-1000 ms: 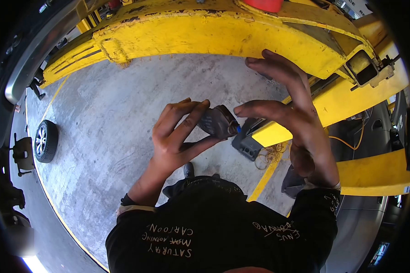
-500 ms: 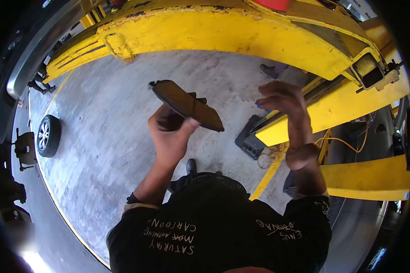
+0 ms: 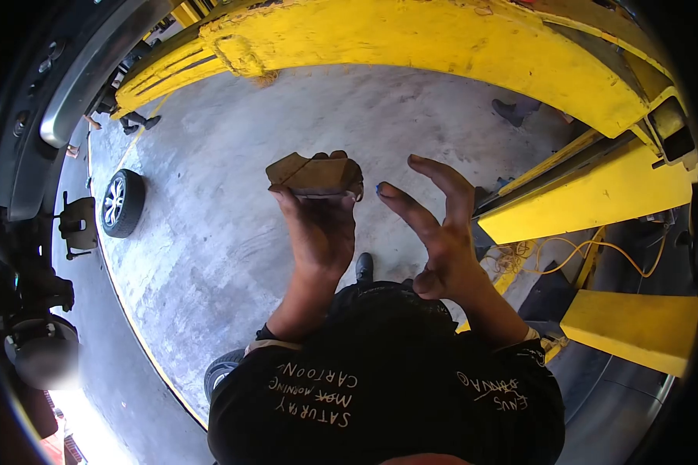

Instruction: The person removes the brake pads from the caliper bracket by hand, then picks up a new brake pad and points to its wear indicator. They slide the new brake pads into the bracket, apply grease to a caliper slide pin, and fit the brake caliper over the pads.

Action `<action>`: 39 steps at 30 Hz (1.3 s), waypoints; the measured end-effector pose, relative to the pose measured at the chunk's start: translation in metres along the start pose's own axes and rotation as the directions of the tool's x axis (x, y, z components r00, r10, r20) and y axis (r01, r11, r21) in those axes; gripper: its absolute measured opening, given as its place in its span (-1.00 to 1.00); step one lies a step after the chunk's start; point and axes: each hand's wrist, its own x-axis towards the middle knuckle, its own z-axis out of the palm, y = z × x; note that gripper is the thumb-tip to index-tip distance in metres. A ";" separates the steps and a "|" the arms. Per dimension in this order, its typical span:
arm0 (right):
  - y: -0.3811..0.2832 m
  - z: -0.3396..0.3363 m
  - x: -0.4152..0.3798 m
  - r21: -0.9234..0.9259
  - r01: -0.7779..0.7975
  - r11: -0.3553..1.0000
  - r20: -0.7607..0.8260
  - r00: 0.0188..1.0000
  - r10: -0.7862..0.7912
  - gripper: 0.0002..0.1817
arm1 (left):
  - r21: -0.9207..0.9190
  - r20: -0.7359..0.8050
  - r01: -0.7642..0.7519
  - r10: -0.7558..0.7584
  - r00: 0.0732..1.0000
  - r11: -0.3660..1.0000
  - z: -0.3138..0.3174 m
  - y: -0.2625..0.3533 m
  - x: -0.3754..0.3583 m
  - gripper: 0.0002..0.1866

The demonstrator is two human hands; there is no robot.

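My left hand [image 3: 320, 236] is closed around a brake pad [image 3: 306, 177], thumb along its near edge and fingers behind it. The pad's brown friction face shows a groove across it, and the pad lies nearly level. To its right, my right hand [image 3: 446, 236] is raised with its fingers spread and holds nothing. A small blue smear [image 3: 379, 188] sits on one fingertip of that hand, a short gap from the pad.
Yellow lift arms [image 3: 411, 39] cross the top and right. A wheel [image 3: 124, 203] stands on the floor at left, near a hanging brake caliper part [image 3: 77, 225]. Another tire [image 3: 219, 372] is by my left sleeve. A yellow hose [image 3: 636, 267] hangs at right. Other people's feet show farther off.
The brake pad has turned from a steep slant to nearly level in my left hand. My right hand has come lower and closer to it, fingers spreading. The view has shifted.
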 end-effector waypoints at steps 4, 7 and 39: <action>-0.001 0.001 0.004 -0.027 0.044 0.999 -0.001 0.999 -0.044 -0.03 | -0.068 0.046 -0.032 0.035 0.998 0.997 0.004 -0.002 -0.002 -0.24; 0.001 0.000 0.004 -0.108 0.084 0.991 0.016 0.996 -0.083 -0.06 | -0.029 0.038 -0.052 0.053 0.998 0.998 0.004 -0.002 -0.002 -0.24; -0.007 0.003 0.003 -0.514 0.069 0.855 -0.025 0.995 -0.095 -0.17 | -0.239 0.059 0.136 -0.126 0.990 0.961 -0.002 0.000 -0.002 -0.24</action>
